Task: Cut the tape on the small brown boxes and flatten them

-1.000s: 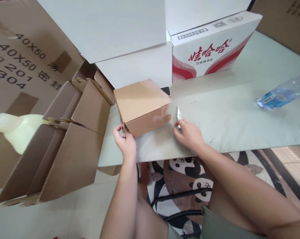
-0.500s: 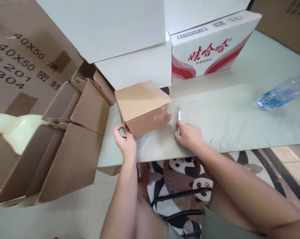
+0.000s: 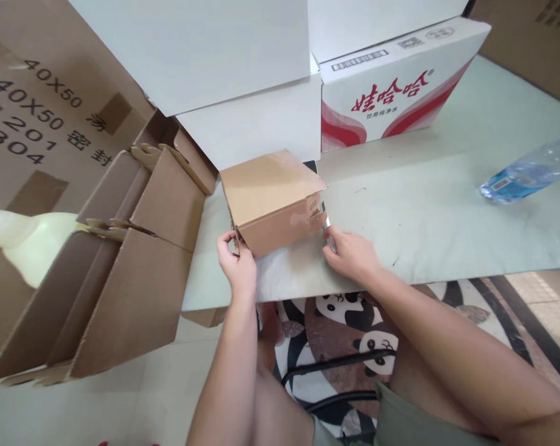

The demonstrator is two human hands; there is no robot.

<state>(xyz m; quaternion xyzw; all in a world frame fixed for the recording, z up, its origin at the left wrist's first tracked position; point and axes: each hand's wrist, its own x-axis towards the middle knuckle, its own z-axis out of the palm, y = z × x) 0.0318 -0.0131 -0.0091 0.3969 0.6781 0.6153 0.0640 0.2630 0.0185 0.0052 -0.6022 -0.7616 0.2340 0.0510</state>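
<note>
Here, the left hand (image 3: 237,263) pinched the near left corner of a small cardboard box (image 3: 271,186), which sat on the table (image 3: 401,204) in front of a white box (image 3: 280,124). The right hand (image 3: 352,251) was closed around what looked like a cutter (image 3: 327,221), its tip beside the box's torn right end; whether it touched the cardboard could not be told. Handling this well seemed to call for a firm hold on that corner, fingers out of the blade's line, and light pressure rather than force.
</note>
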